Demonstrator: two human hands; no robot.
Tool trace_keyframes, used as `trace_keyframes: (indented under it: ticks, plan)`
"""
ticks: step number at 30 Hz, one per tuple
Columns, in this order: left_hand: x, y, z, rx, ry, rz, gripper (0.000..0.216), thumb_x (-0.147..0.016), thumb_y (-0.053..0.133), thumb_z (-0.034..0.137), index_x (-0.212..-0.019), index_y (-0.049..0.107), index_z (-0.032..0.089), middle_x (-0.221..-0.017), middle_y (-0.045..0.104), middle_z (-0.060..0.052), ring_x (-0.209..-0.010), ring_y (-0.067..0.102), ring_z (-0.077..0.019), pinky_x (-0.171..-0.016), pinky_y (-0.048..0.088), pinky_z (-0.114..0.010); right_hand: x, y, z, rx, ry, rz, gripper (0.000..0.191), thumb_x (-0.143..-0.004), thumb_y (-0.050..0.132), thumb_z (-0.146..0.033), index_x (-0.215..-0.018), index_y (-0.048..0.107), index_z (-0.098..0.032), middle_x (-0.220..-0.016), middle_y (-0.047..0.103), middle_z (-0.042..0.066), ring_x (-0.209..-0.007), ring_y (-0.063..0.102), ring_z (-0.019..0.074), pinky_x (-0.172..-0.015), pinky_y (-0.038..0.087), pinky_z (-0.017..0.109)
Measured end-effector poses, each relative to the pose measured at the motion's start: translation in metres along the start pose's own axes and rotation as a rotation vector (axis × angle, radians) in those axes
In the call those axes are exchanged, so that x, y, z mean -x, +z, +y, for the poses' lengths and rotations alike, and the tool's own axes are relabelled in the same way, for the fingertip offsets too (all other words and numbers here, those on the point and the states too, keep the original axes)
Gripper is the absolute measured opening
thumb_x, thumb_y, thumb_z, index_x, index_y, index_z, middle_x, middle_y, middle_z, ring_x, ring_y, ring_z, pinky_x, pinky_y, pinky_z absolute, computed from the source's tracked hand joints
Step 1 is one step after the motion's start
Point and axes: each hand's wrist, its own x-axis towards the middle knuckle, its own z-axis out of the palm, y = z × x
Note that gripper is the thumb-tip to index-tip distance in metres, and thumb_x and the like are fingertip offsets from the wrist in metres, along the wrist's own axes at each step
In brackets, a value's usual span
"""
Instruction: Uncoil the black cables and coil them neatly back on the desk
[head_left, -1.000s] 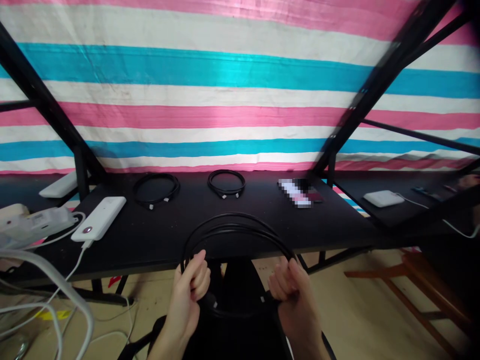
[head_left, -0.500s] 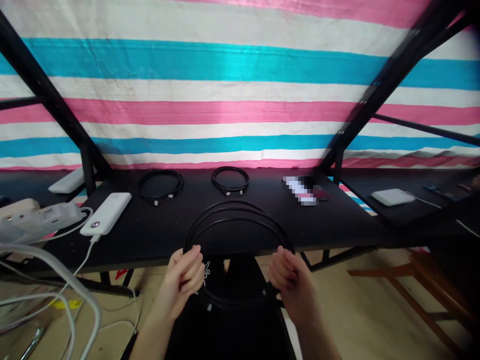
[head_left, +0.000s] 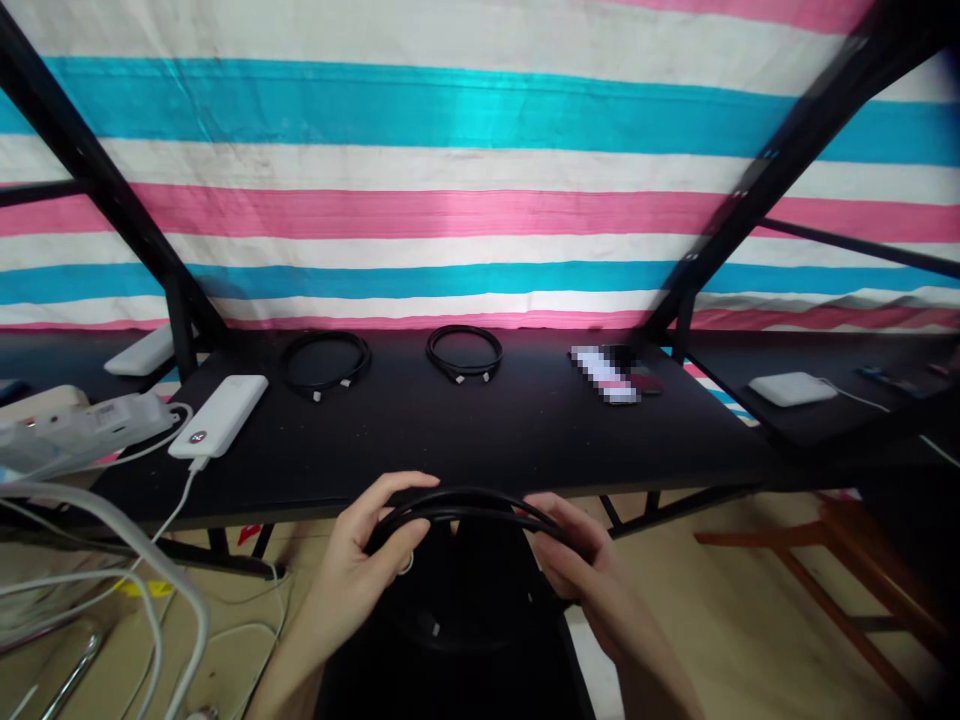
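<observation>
A coiled black cable (head_left: 469, 497) is held between my two hands, just off the table's front edge and above my lap. My left hand (head_left: 379, 545) curls round the coil's left side, thumb on the near side and fingers on the far side. On the right side, my right hand (head_left: 574, 550) grips the coil in the same way. One pale connector tip shows low in the loop, against dark clothing; the rest of the lower loop is hard to make out. Beyond lie two more coiled black cables, one at the left (head_left: 326, 362) and one in the middle (head_left: 465, 350).
On the black table (head_left: 420, 430) a white power bank (head_left: 221, 415) with a plugged-in cable lies left. A blurred-out phone-like item (head_left: 607, 375) lies right. White power strips (head_left: 90, 430) and thick cables crowd the left edge. A wooden stool (head_left: 847, 570) stands right.
The held coil's upper strands have come down off the tabletop and drawn together. My fists have loosened into a wider curl round the coil. The other cables stay in place.
</observation>
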Motion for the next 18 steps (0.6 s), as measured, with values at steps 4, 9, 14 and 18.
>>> trace_keyframes:
  ticks: [4,9,14,18]
  plan:
    - [0.006,0.003,0.001,0.019,0.056,0.013,0.026,-0.080,0.064,0.035,-0.100,0.070,0.020,-0.052,0.038,0.005,-0.045,0.028,-0.0061,-0.040,0.023,-0.018,0.011,0.006,-0.003,0.154,-0.146,0.125,0.035,-0.076,0.066,-0.048,-0.105,0.069,-0.028,-0.090,0.064,0.005,-0.079,0.056,0.0158,-0.061,0.044,0.023]
    - [0.010,0.003,0.000,0.194,0.032,-0.043,0.031,-0.077,0.068,0.038,-0.097,0.073,0.016,-0.052,0.048,0.001,-0.041,0.028,-0.0049,-0.039,0.018,-0.020,0.015,-0.001,-0.002,0.265,-0.185,0.021,0.028,-0.088,0.054,-0.042,-0.107,0.070,-0.028,-0.057,0.047,-0.002,-0.051,0.042,0.0091,-0.050,0.035,0.021]
    - [0.010,0.001,0.004,0.305,-0.009,-0.141,0.033,-0.079,0.064,0.041,-0.093,0.074,0.013,-0.049,0.050,-0.001,-0.038,0.025,-0.0035,-0.039,0.016,-0.020,0.012,-0.002,-0.017,0.380,-0.282,-0.031,0.022,-0.089,0.055,-0.035,-0.103,0.072,-0.029,-0.054,0.050,-0.002,-0.049,0.043,0.0077,-0.046,0.032,0.020]
    - [0.013,0.002,0.010,0.322,-0.028,-0.113,0.027,-0.077,0.068,0.037,-0.092,0.074,0.015,-0.066,0.060,-0.007,-0.039,0.027,-0.0025,-0.039,0.014,-0.021,0.010,0.004,-0.034,0.459,-0.389,-0.075,0.023,-0.089,0.055,-0.030,-0.104,0.072,-0.031,-0.052,0.054,-0.003,-0.046,0.045,0.0078,-0.043,0.032,0.019]
